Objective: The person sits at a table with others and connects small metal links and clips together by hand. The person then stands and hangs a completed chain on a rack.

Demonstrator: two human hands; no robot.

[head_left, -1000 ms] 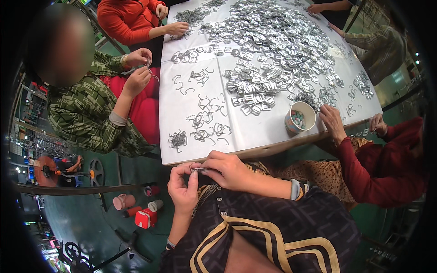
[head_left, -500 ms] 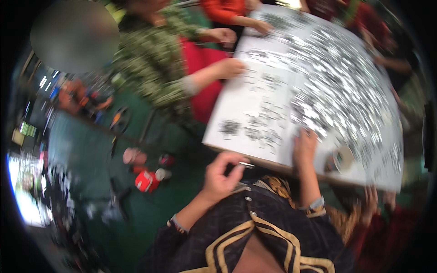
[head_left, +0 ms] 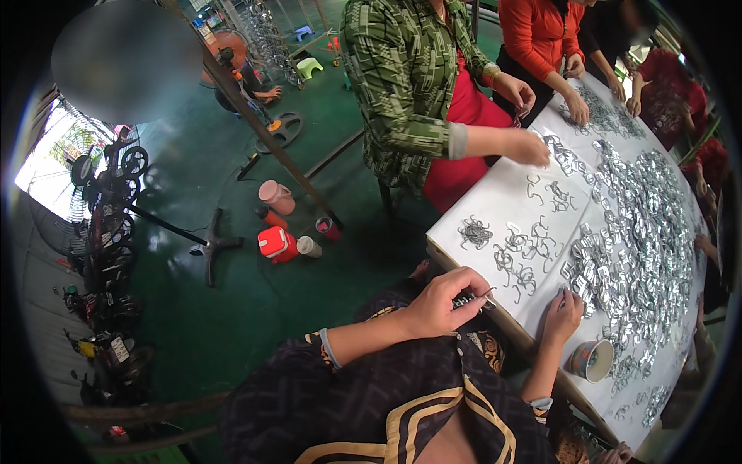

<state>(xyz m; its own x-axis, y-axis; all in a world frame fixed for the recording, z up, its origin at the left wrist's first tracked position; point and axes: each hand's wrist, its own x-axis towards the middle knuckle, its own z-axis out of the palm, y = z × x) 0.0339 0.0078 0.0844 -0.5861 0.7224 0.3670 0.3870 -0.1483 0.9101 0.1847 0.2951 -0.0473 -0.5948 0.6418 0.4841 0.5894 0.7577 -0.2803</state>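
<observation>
pieces of metal (head_left: 487, 303) sit pinched between thumb and fingers of the left hand (head_left: 447, 303), as i watch from afar. beyond that grip, wire hooks (head_left: 474, 232) lie on the white table (head_left: 495, 196); to its right, the right hand (head_left: 563, 315) is beside the silver buckles (head_left: 618, 267), and i cannot tell whether it grasps any.
</observation>
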